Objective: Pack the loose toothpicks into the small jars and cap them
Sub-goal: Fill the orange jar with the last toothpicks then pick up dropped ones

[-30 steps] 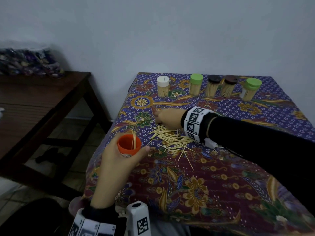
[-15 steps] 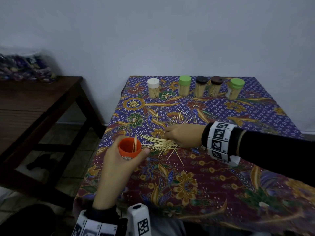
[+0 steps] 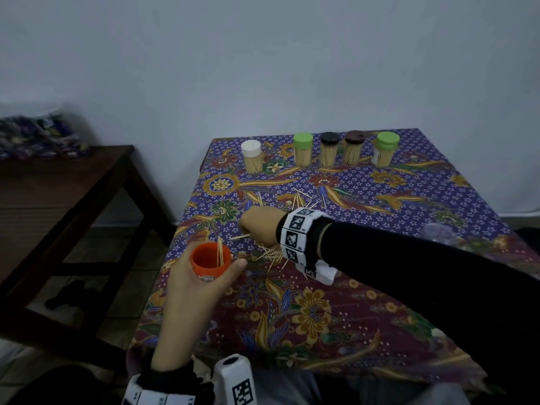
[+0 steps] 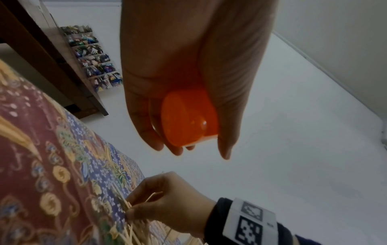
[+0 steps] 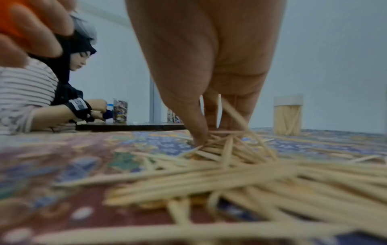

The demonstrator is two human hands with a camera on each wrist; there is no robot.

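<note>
— Head view first: what is the left hand (image 3: 194, 290) doing?
— It grips the orange jar (image 3: 211, 259) near the table's left edge, thumb and fingers curled round the wall, mouth up, uncapped. A few toothpicks stand inside, the same as a second ago; that hand has hardly shifted.
— And the right hand (image 3: 261, 225)?
— Half a second ago it lay lower on the loose toothpicks (image 3: 270, 252). Now it has drawn back toward the left and its knuckles are bunched. The right wrist camera shows thumb and fingertips (image 5: 200, 132) pinching several sticks while touching the cloth, some sticks tilting up between the fingers.
— Where is the rest of the pile?
— Spread on the patterned tablecloth (image 3: 336, 311) under and beside the right wrist, with a few strays (image 3: 298, 198) farther back.
— The other jars?
— Five capped jars (image 3: 328, 153) stand full along the far edge, in the same row as before.
</note>
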